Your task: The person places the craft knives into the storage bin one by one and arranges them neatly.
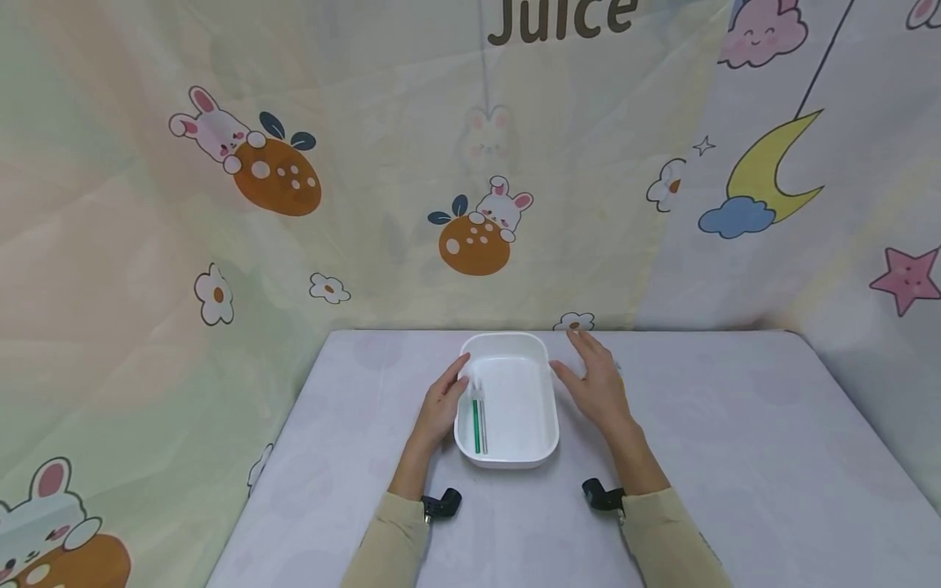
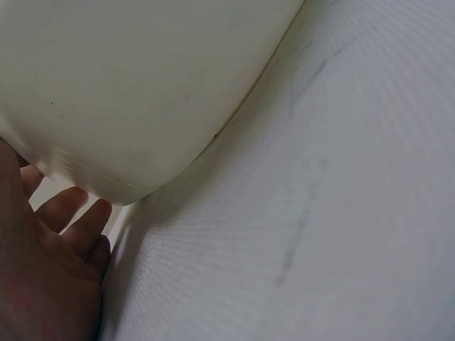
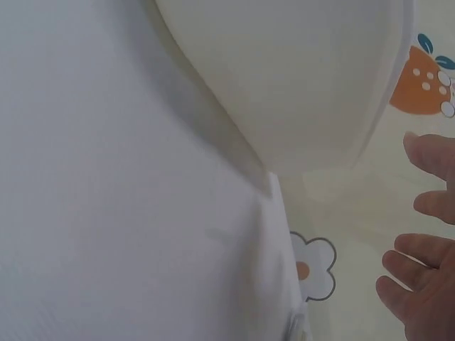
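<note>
White tray sits on the table, abt centre, far end near the back edge. Long axis runs front-to-back, i.e. away from the person, so the long sides face the hands. Inside, close to the L wall, 2 thin sticks: green stick and pale stick just beside it, both roughly parallel w/ the tray's long side; too small to tell if pens or brushes.

L hand is the nearer one: at the L long side, toward the far half, fingertips at the rim, tray lying to its R. Fingers loosely bent and a bit spread, no firm grasp evident; L wrist view has them by a tray corner, but can't tell how much they press.

R hand is off the opp. side, also toward the far half, tray to its L. Fingers spread, nothing held, thumb tip v. near the rim; R wrist view shows a gap btwn hand and tray wall.

Further out: black wrist cams, L cam and R cam, at the cuffs of tan sleeves. White cloth covers the table. Behind, pastel backdrop w/ bunny, moon & flower prints, plus "Juice" lettering up top.
</note>
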Available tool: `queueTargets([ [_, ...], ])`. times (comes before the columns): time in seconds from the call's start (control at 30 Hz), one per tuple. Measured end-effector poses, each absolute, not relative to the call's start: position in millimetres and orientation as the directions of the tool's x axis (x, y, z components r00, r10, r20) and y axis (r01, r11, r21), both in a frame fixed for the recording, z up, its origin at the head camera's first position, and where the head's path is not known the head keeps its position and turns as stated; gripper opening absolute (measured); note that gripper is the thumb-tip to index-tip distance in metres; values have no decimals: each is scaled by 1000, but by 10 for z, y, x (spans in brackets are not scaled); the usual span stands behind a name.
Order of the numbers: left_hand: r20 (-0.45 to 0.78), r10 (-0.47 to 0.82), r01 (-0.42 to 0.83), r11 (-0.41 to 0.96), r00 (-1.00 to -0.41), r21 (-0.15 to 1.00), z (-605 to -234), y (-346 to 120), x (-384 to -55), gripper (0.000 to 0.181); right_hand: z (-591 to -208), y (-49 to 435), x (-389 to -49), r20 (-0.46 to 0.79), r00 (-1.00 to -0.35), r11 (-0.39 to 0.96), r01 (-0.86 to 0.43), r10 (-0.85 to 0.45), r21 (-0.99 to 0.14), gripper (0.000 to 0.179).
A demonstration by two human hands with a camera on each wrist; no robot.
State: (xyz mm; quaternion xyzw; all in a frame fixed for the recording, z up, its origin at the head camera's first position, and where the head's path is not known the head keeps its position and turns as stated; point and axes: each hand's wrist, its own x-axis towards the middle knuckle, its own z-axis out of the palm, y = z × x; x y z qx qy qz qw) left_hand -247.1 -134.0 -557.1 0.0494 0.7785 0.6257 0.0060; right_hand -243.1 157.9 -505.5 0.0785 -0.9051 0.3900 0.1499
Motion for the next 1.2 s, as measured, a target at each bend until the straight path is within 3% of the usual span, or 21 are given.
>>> queueTargets([
  [0.87, 59, 81, 76, 226, -995, 971, -5524, -1330, -2455, 47, -5144, 1770, -2494, 183, -983, 696, -106, 37, -710, 70],
  [1.2, 60, 85, 78, 225, -995, 971, -5541, -1336, -2446, 45, -5195, 1836, -2501, 189, -981, 688, -117, 31, -716, 69],
])
